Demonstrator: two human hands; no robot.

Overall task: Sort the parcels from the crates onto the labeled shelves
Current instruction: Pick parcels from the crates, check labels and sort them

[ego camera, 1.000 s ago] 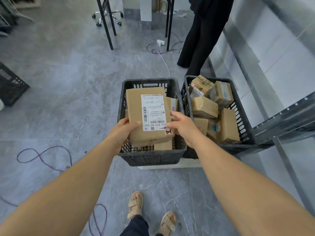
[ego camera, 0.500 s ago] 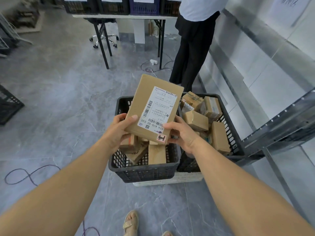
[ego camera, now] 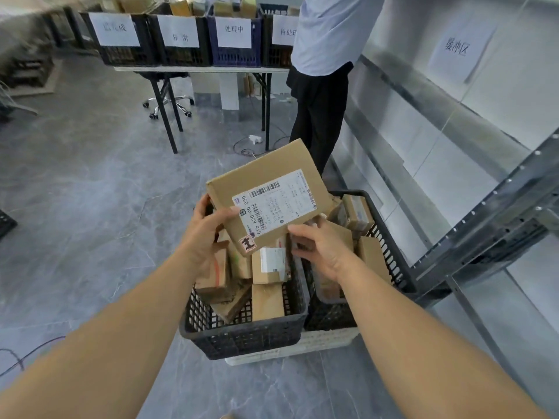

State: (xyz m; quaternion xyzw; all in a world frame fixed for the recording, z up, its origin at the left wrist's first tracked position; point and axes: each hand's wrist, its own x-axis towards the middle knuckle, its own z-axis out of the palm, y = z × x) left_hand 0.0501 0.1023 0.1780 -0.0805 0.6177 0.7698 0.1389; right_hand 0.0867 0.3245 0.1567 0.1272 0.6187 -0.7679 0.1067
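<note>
Grey stone floor lies bare to the left, while a metal shelf frame crowds in close on the right and a standing person blocks the way straight ahead beside a tabletop of labeled bins. Both hands are clamped on one flat cardboard parcel, tilted and held above the near crate: the left hand at its left edge with the thumb over the label side, the right hand under its lower edge. It looks stiff and probably light, though a small sticker near its corner may be a fragile mark; it is too blurred to read. Gripping opposite edges suits it. The second crate, touching the first, sits partly under the shelf frame, so swinging right means clearing that steel rail.
</note>
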